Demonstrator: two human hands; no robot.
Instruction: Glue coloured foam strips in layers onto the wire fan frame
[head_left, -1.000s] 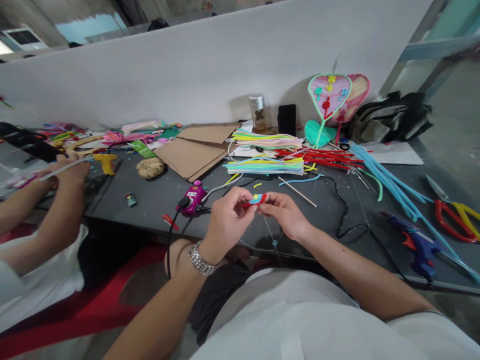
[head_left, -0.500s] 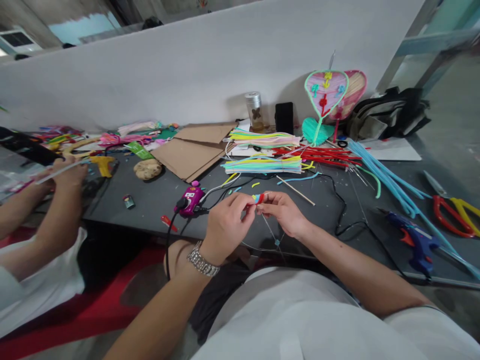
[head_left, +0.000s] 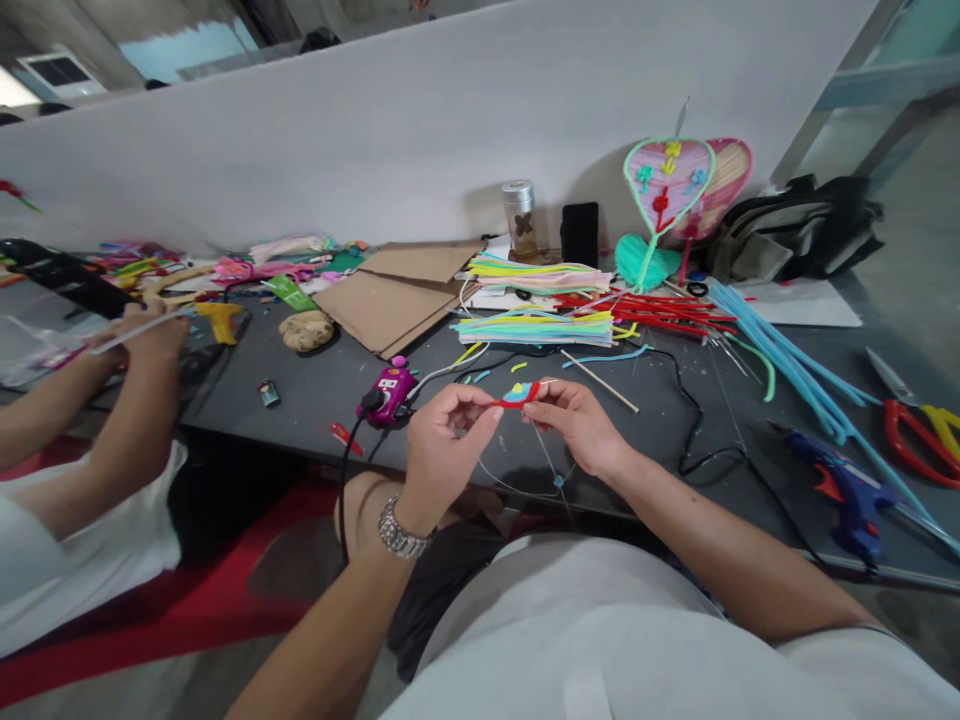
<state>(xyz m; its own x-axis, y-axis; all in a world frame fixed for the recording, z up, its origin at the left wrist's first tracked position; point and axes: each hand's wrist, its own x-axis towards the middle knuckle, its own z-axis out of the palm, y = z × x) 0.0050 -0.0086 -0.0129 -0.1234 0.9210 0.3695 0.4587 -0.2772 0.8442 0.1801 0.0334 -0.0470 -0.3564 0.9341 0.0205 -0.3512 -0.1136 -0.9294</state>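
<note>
Between my two hands is a small pipe-cleaner piece (head_left: pixel 517 394) with a red edge, light blue inside and a bit of yellow on top. My left hand (head_left: pixel 452 432) pinches its left red end between thumb and fingers. Thumb and fingers of my right hand (head_left: pixel 571 424) are closed on its right end. A thin wire with a small blue knot (head_left: pixel 558 481) hangs below my right hand, over the table's front edge; its upper end is hidden by the fingers. Short blue and yellow snippets (head_left: pixel 520 367) lie just beyond my hands.
Bundles of pastel pipe cleaners (head_left: pixel 536 328) and red ones (head_left: pixel 656 312) lie behind. A purple power adapter (head_left: pixel 388 392) sits left. On the right are a blue glue gun (head_left: pixel 847 495), scissors (head_left: pixel 919 430) and a black cable (head_left: pixel 682 440). A co-worker's hands (head_left: pixel 154 335) are far left.
My left hand has slid left along the piece, so more of its red edge and blue inside shows. The view has shifted slightly left. My right hand keeps its pinch.
</note>
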